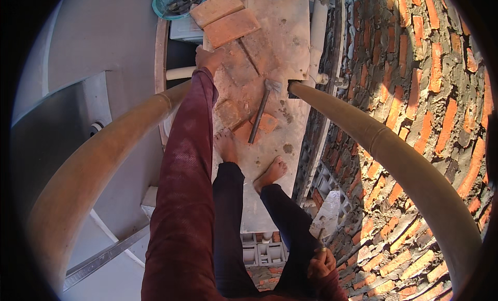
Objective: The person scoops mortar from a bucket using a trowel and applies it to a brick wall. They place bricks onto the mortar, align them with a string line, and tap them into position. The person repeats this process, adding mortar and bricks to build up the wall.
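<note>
My right hand (321,262) is closed round the handle of a pointed trowel (327,216) beside my right leg; its blade points up and carries a pale grey coating. Stretched far forward, my left hand (208,59) is at the left edge of a group of bricks. It lies right by a brick (233,65), but its fingers are too small and partly hidden to show whether they grip it. Two more bricks, a nearer one (232,28) and a farther one (217,9), sit just beyond. A hammer (259,112) with a dark handle rests across broken brick pieces (267,123).
I stand barefoot on a narrow platform (275,202). Bamboo poles slope past on the left (109,156) and right (384,140). A rough brick wall (415,119) rises at the right. A teal basin (162,8) of tools is at the far left, near a grey pipe (319,31).
</note>
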`<state>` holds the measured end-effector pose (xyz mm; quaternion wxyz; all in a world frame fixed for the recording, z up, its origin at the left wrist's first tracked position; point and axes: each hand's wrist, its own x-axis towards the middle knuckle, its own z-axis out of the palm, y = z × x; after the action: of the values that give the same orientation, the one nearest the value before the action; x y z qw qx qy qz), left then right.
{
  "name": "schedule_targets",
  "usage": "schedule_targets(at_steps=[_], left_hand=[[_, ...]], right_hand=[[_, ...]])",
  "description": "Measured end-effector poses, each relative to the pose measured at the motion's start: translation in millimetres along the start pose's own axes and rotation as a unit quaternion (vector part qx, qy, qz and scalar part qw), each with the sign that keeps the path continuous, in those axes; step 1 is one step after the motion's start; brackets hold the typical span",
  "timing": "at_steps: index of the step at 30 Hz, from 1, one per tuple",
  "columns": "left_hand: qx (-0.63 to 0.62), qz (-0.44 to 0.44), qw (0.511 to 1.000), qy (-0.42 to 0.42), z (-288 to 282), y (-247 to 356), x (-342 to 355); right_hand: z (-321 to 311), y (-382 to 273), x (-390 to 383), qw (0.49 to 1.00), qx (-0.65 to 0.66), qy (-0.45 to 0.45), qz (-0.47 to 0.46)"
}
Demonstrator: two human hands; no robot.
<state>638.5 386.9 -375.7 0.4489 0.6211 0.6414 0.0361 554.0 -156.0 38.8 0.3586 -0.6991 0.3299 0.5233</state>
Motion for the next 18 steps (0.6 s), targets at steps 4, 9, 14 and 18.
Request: schedule_targets(at_steps=[4, 9, 14, 18], left_hand=[[-0.151, -0.089, 0.984, -0.004, 26, -21, 66], [-0.165, -0.008, 0.976, -0.144, 52, -40, 54], [0.135, 0.12, 0.981, 0.064, 73, 28, 11], [0.324, 0.242, 0.914, 0.037, 87, 32, 38]], right_hand=[[5, -17, 24, 0.996, 0.083, -0.029, 0.006], [-2, -12, 21, 0.892, -0.338, 0.034, -0.299], [-17, 33, 27, 0.98, -0.115, 0.068, -0.148], [-25, 29, 31, 0.971, -0.187, 0.065, -0.137]])
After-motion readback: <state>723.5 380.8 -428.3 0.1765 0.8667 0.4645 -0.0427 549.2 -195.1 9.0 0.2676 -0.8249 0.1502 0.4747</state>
